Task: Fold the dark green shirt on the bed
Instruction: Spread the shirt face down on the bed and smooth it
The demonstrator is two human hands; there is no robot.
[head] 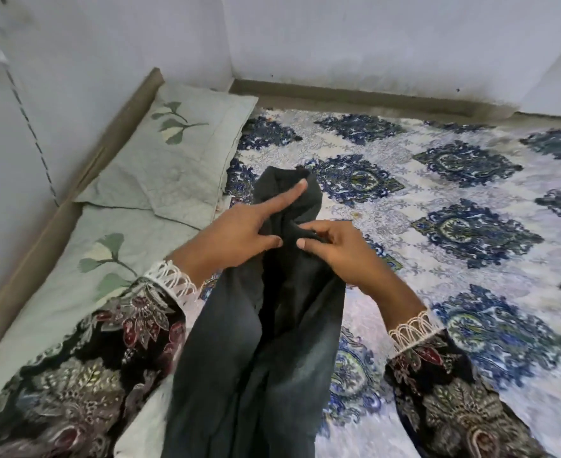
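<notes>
The dark green shirt [256, 352] hangs bunched and lifted above the bed [437, 200], running from its top edge near the frame's middle down to the bottom edge. My left hand [236, 233] grips the cloth on its left side, thumb curled against it and forefinger stretched straight along the upper fold. My right hand [342, 249] pinches a fold of the shirt between thumb and fingers, just right of the left hand. The shirt's lower part runs out of view.
A blue-and-white patterned bedspread covers the bed. Two pale green pillows [186, 150] with leaf prints lie along the left side. Grey walls [371, 38] enclose the bed at the left and back, with a low ledge [355, 97] along the far edge.
</notes>
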